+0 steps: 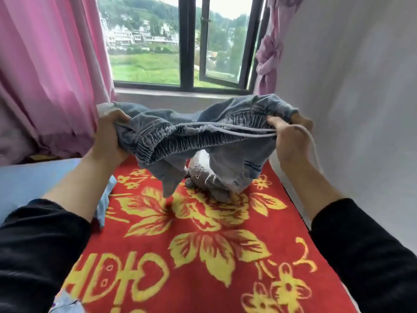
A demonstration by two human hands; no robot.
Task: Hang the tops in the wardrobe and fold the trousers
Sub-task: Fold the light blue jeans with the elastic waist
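A pair of blue-grey denim trousers [198, 141] with an elastic waistband and a pale drawstring is held up above the bed. My left hand [110, 136] grips the left end of the waistband. My right hand [291, 138] grips the right end, with the drawstring looped over its fingers. The legs hang down bunched, and their lower ends rest on the red blanket [194, 256]. A white pocket lining shows in the hanging folds.
The red blanket with yellow flowers covers the bed. A light blue cloth [103, 204] lies at its left edge beside a blue sheet [33, 177]. Pink curtains [49, 71] hang at left, a window [187, 41] is ahead, a white wall [352, 91] stands close at right.
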